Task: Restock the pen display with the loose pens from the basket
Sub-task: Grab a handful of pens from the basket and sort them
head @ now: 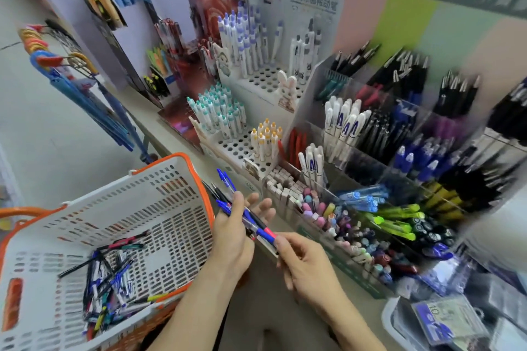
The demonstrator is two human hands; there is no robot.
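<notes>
Blue, black & pink-capped pens (242,212), a mixed bunch, lie fanned across the left hand (233,225), caps pointing up-left, tips down-right. Left grip: thumb curled over the bunch, fingers fairly straight beneath, so it's holding them. Right hand (302,262) pinches the lower end of one pen from that bunch w/ thumb & forefinger, other fingers loosely curled. Both hands sit btwn the basket (182,168) and the pen display (379,168). Basket is white plastic w/ orange rim, tilted, at left; more loose pens (111,285) piled in its bottom corner. Display on the desk at right: clear compartments packed w/ pens sorted by type.
</notes>
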